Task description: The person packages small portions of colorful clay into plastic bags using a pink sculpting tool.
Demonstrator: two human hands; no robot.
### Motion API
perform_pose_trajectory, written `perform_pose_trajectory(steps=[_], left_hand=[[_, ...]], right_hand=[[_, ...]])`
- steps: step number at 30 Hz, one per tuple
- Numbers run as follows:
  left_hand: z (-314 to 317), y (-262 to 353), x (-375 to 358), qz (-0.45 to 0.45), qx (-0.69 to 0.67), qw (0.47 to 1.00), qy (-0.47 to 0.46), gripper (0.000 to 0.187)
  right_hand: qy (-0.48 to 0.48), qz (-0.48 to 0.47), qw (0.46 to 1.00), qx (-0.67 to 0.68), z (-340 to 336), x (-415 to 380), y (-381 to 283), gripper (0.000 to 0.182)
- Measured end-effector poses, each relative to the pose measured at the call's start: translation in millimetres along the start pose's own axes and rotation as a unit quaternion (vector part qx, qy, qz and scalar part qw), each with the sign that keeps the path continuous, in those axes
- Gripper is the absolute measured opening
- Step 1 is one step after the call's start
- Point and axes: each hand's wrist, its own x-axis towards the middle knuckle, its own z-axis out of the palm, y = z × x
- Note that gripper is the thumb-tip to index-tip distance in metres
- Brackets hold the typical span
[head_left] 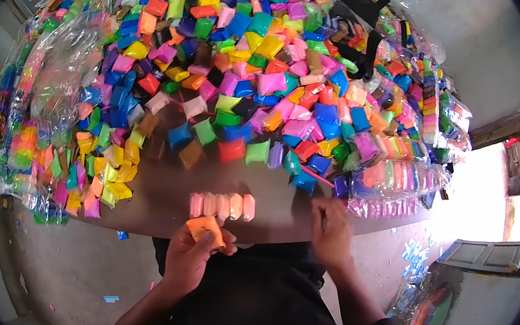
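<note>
Held in my left hand (pixel 186 260) is a small orange packet (pixel 205 230), its wrapper shiny, pinched under the thumb near the table's front edge. Just beyond it lies a short row of pink and peach packets (pixel 223 205), side by side on the brown tabletop. My right hand (pixel 332 233) is over the front edge to the right, its fingers partly curled and apart, and I see nothing in them. A dark purple packet (pixel 341 187) lies close beyond those fingers, beside a thin pink strip (pixel 318 175).
A large heap of loose coloured packets (pixel 236 88) covers most of the table (pixel 160 183). Clear bags of sorted packets (pixel 394 176) stand at the right, and more clear plastic (pixel 66 74) at the left. Scraps (pixel 416 263) and a bundle of coloured packets (pixel 427 319) lie on the floor.
</note>
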Motion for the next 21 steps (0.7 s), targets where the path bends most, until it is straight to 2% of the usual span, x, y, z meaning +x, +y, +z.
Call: perform_pose_trajectory(steps=[2, 3, 5, 9, 10, 13, 15, 19, 21], left_hand=[[3, 3, -8, -0.025, -0.014, 0.999, -0.023, 0.034], [8, -18, 7, -0.007, -0.042, 0.999, -0.032, 0.034], [3, -10, -5, -0.013, -0.014, 0.998, -0.064, 0.033], [-1, -2, -18, -0.015, -0.041, 0.996, -0.078, 0.026], [-2, -2, -20, -0.015, -0.043, 0.996, -0.071, 0.026], [-1, -1, -20, -0.007, -0.03, 0.996, -0.081, 0.02], [2, 1, -19, -0.018, -0.032, 0.996, -0.086, 0.016], [-1, -1, -14, 0.001, -0.039, 0.993, -0.116, 0.018], [4, 4, -16, -0.018, -0.11, 0.989, -0.092, 0.03]], right_hand=[[0.082, -0.043, 0.994, -0.059, 4, 22, -7, 0.02], [0.081, -0.065, 0.991, -0.085, -6, 43, 3, 0.02], [0.059, 0.007, 0.985, -0.16, 8, 53, -5, 0.021], [-0.022, 0.036, 0.986, -0.163, 14, 66, 3, 0.021], [-0.033, 0.015, 0.991, -0.13, 13, 66, 4, 0.02], [-0.013, 0.017, 0.98, -0.196, 21, 62, 13, 0.021], [-0.018, 0.024, 0.98, -0.194, 21, 61, 13, 0.018], [-0.015, 0.034, 0.984, -0.173, 24, 56, 23, 0.014], [-0.005, 0.037, 0.987, -0.154, 26, 55, 21, 0.013]])
